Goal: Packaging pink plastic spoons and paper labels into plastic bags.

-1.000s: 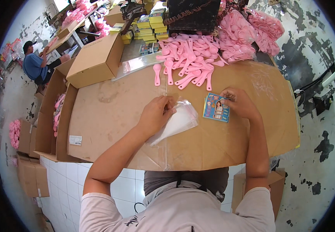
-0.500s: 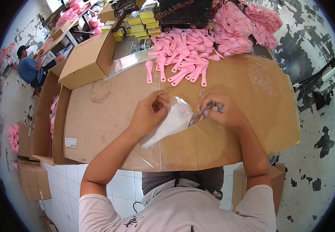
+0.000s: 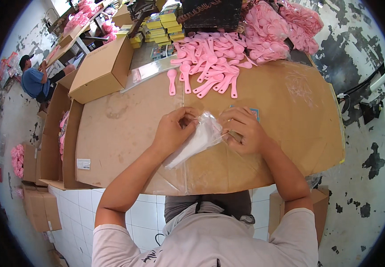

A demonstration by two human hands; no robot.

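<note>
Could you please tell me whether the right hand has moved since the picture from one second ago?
Yes: judged against the pink spoon pile, the right hand has moved leftward and slightly downward in view, now at the clear plastic bag.

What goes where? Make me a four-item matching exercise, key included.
1. Clear thin plastic packaging
2. Loose pink plastic spoons
3. White rectangular label
4. Blue printed card

A. Heaped before the black boxy object
B. Mostly hidden behind the right hand
C. Between left hand and right hand
D. At the left end of the brown cardboard surface

Pairs: 1-C, 2-A, 3-D, 4-B
</note>
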